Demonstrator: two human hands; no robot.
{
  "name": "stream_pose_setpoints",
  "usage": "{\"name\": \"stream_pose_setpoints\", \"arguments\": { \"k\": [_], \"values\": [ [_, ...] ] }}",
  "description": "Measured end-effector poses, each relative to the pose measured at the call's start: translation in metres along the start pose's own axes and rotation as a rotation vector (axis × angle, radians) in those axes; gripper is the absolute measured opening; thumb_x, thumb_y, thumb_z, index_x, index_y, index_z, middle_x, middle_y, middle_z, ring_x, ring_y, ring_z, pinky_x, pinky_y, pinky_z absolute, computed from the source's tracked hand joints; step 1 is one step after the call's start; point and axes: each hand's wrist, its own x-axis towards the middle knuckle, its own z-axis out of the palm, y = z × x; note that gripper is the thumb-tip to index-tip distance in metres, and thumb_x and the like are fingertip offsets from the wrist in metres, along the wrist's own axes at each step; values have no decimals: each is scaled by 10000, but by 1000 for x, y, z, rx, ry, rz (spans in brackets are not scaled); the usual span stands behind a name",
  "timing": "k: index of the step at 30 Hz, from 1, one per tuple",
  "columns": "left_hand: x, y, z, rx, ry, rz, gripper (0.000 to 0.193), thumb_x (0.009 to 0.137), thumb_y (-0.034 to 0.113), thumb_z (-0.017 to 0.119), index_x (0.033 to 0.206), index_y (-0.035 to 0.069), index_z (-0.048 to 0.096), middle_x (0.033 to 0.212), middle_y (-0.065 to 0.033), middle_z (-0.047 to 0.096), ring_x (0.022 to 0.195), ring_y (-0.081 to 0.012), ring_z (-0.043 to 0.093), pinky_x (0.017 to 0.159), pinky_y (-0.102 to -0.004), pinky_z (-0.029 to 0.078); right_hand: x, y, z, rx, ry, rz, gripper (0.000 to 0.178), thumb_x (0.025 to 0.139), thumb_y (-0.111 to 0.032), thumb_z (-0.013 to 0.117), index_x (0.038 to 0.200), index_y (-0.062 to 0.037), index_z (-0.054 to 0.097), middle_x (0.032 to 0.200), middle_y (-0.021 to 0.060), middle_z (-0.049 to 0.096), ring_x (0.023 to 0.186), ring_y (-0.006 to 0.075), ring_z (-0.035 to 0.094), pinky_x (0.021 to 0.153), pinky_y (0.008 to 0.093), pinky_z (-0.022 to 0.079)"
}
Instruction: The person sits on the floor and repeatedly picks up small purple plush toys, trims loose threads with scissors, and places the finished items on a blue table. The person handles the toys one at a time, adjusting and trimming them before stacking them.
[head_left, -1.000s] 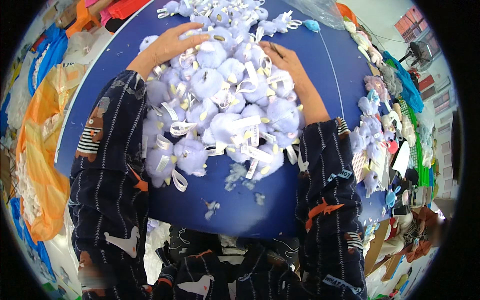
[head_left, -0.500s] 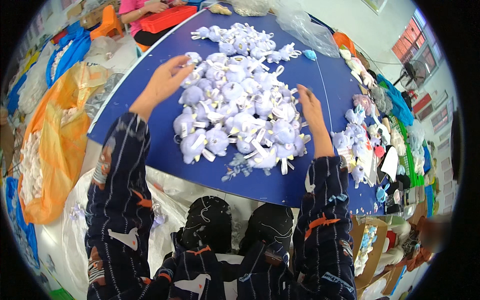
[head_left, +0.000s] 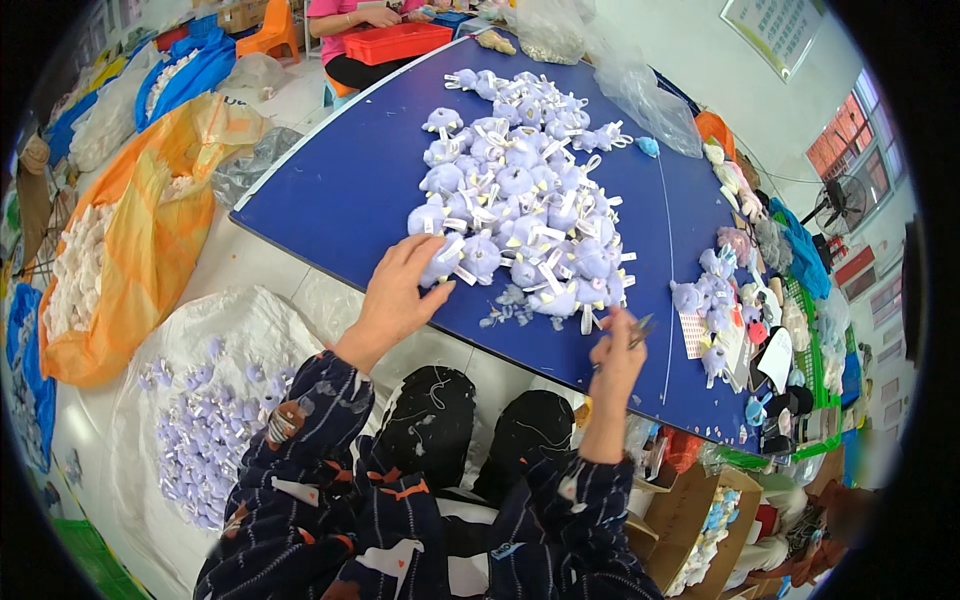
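A heap of small lilac plush toys (head_left: 515, 180) with white ribbon loops and tags covers the middle of the blue table. My left hand (head_left: 400, 300) reaches the heap's near left corner, thumb and fingers apart, its fingertips at the side of the nearest plush toy (head_left: 441, 262). By the table's near edge, right of the heap, my right hand (head_left: 618, 355) is closed on a small pair of snips (head_left: 642, 330), whose dark metal tip shows beyond the fingers. Most of the tool is hidden in the hand.
Lilac fluff scraps (head_left: 508, 308) lie before the heap. A white sack (head_left: 150, 420) of small lilac pieces stands at left, near an orange sack (head_left: 130, 330). Other plush toys (head_left: 715, 275) and cards line the table's right side. Across the table, someone holds a red tray (head_left: 398, 43).
Both hands have come back from the heap's sides toward the near table edge. The view has shifted, bringing the white sack of lilac pieces into sight. The snips now show in my right hand.
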Motion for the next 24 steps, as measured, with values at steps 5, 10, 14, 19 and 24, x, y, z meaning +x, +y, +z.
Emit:
{"name": "stream_pose_setpoints", "arguments": {
  "k": [5,10,14,19,24],
  "values": [
    [2,-10,23,60,-54,-66,476,685,126,653,1124,58,482,1103,-131,507,1014,-327,480,877,-391,383,-26,5,8,-266,-186,-52,206,861,-185,553,926,3,610,715,13,586,502,13,394,443,177,303],
    [-16,11,14,-279,-52,-104,388,703,66,630,1066,46,496,1129,-133,512,1010,-279,522,829,-343,429,-53,0,20,-273,-342,-14,223,858,-165,555,956,30,603,790,45,609,727,71,520,645,199,405],
    [-43,35,11,-556,-44,-181,383,698,16,644,1042,48,479,1155,-130,514,1043,-222,521,850,-306,426,-72,-18,44,-198,-467,-104,202,846,-118,565,964,43,596,819,15,581,692,54,488,624,186,396],
    [-56,63,6,-395,-33,10,465,627,-14,685,1046,44,492,1154,-144,515,1041,-307,504,840,-359,441,-92,-38,62,-289,-577,-158,244,746,-86,653,977,-18,616,763,18,561,545,43,427,480,185,343],
    [-67,70,6,-277,20,172,485,606,-20,692,1052,31,510,1132,-142,525,1003,-318,515,826,-361,444,-104,-25,58,-315,-542,-430,160,745,-44,654,900,-28,621,771,49,580,567,66,485,477,199,378]
  ]
}}
